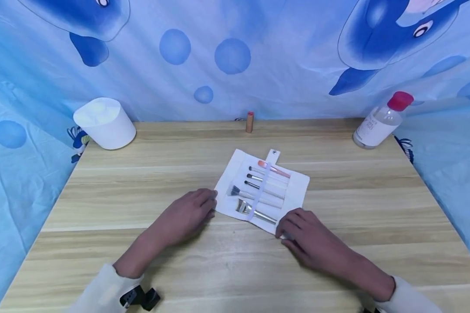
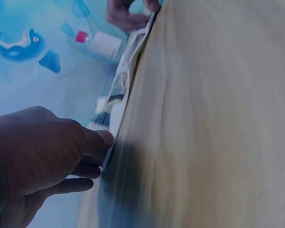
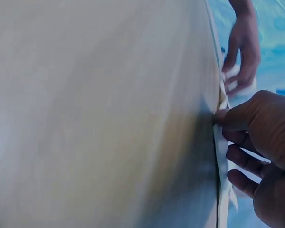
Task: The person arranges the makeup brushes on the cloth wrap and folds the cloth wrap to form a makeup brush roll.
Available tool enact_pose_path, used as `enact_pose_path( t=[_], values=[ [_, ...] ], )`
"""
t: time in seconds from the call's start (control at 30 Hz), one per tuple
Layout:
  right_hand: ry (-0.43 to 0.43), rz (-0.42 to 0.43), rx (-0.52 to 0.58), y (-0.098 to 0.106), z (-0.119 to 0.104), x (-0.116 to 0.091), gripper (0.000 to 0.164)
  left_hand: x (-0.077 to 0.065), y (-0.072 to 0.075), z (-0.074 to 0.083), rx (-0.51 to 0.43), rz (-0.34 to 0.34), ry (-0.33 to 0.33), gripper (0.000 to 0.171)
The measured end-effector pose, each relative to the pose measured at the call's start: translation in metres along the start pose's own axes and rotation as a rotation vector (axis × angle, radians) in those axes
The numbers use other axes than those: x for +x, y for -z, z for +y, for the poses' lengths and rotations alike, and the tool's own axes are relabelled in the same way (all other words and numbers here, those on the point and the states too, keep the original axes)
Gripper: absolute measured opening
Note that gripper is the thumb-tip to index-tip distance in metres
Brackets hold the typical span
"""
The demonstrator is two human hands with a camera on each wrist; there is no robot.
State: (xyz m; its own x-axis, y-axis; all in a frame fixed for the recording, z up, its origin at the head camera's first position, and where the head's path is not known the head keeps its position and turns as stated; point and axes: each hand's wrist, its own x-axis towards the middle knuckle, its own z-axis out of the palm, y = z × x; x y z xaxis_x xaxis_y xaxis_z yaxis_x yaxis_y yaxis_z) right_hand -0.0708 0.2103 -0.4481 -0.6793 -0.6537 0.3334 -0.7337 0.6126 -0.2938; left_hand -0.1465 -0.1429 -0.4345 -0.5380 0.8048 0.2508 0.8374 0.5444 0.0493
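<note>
A white makeup brush case [image 1: 297, 191] lies unfolded at a slant on the table, its snap tab pointing to the back. Several makeup brushes [image 1: 260, 199] sit side by side in it under a pale elastic strap [image 1: 260, 193]. The left hand [image 1: 192, 211] pinches the case's left edge near the front corner. At the front right corner, the right hand [image 1: 311, 239] grips the edge with thumb and fingers. Seen from the right wrist, the right thumb [image 3: 237, 118] lies against the case's rim; the wrist views show the case nearly edge-on, hiding most brushes.
On the wooden table [image 1: 180, 152], a white paper roll [image 1: 105, 124] stands at the back left. A brown lipstick tube [image 1: 250, 122] is upright at the back middle. A clear bottle with a red cap [image 1: 380, 124] stands back right. A blue patterned curtain [image 1: 290, 56] hangs behind.
</note>
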Motion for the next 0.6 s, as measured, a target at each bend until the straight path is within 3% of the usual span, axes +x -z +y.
enact_pose_path(
  t=[0.27, 0.43, 0.6],
  values=[
    [-0.213, -0.073, 0.003, 0.015, 0.022, -0.015, 0.033, -0.006, -0.001, 0.028, -0.003, 0.063, -0.051, 0.014],
    [-0.229, -0.078, -0.025, 0.021, 0.032, -0.019, 0.034, -0.007, -0.002, 0.043, 0.009, 0.053, -0.051, 0.020],
    [-0.192, -0.076, -0.041, 0.023, 0.037, -0.019, 0.038, -0.007, -0.002, 0.049, 0.024, 0.055, -0.025, 0.019]
  ],
)
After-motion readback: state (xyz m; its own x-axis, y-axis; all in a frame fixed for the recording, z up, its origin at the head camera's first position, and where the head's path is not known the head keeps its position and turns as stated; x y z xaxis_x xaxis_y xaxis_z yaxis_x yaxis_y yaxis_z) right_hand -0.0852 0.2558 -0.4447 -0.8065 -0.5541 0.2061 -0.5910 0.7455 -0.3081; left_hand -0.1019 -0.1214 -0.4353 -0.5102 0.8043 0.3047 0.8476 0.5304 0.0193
